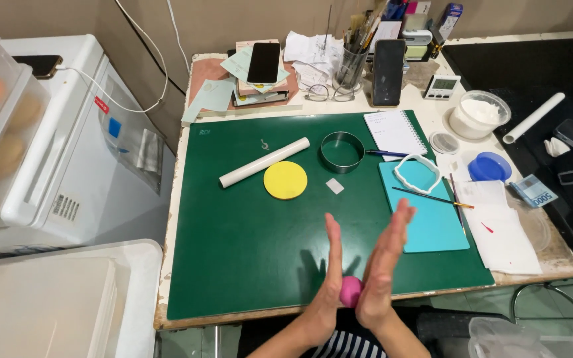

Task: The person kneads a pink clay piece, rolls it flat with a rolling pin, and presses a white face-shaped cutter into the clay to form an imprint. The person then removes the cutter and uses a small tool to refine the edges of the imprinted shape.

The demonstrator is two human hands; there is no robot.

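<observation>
A small pink ball of soft clay [350, 290] is pressed between my two flat palms, above the near edge of the green cutting mat [247, 252]. My left hand [331, 275] stands on edge at the ball's left, fingers straight and pointing away from me. On the other side, my right hand [384, 262] leans against the ball, fingers straight too. Farther back on the mat lie a flat yellow disc [285, 179], a white rolling pin [264, 162], a round metal ring cutter [341, 152] and a small white scrap [334, 186].
A light blue mat [432, 225] at the right carries a white scalloped cutter [417, 173] and a thin brush [432, 197]. Beyond it are white paper sheets [505, 232], a blue lid [489, 166], a tub of white powder [479, 114], a notepad [394, 132], a brush jar [351, 66] and two phones. White plastic bins [54, 298] stand left.
</observation>
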